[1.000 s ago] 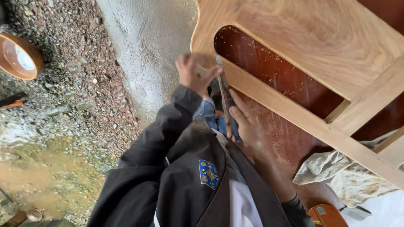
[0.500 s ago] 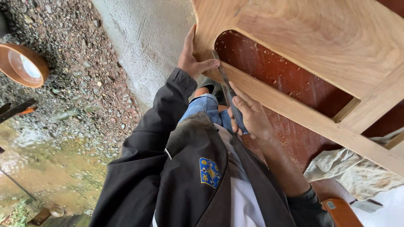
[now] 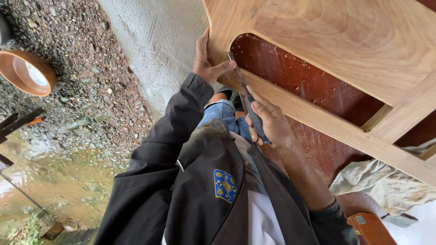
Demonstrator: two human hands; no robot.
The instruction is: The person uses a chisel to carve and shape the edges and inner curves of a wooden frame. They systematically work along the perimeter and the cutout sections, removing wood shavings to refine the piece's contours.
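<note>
A pale wooden frame (image 3: 318, 50) with curved panels and a slanted rail fills the upper right, lying over a dark red surface (image 3: 299, 77) strewn with shavings. My left hand (image 3: 206, 61) grips the frame's near edge, thumb pressed beside a chisel blade. My right hand (image 3: 270, 122) is closed on the dark handle of the chisel (image 3: 243, 93). The chisel's tip rests at the inner corner of the frame's opening. My dark jacket sleeves and blue jeans show below.
A round brown bowl (image 3: 27, 72) sits on wet gravel at far left. A concrete strip (image 3: 159, 41) runs beside the frame. Crumpled pale cloth (image 3: 386, 186) lies at lower right, next to an orange-brown box (image 3: 370, 229). Muddy water pools at bottom left.
My left hand has slid from the chisel area up onto the frame's edge. My right hand with the chisel has shifted slightly; the view has tilted.
</note>
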